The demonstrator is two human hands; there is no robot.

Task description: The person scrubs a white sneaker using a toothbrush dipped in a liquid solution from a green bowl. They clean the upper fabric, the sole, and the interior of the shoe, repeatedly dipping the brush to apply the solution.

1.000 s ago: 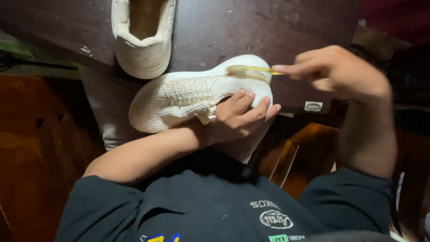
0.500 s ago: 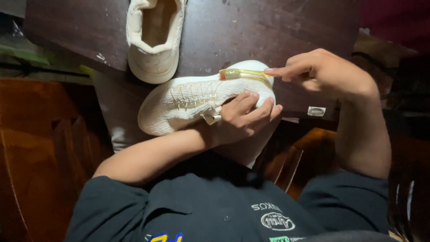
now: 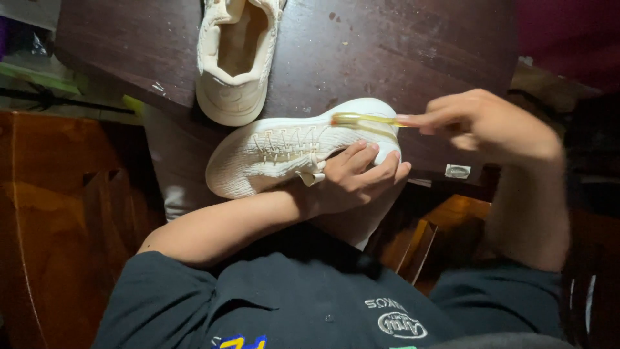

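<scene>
Fingers [image 3: 361, 161] of the left hand [image 3: 352, 181] clamp the soft, light cream sneaker [image 3: 284, 152] at its opening; the right hand [image 3: 481, 126] pinches a thin yellow brush [image 3: 365, 119].

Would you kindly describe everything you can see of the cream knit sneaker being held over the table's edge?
The cream knit sneaker is a low lace-up shoe with a ribbed fabric upper, matching laces and a pale sole. It lies tipped on its side, toe pointing left, over the near edge of the dark wooden table. The left hand grips its heel end from below, while the right hand presses a yellow translucent brush against its heel.
</scene>
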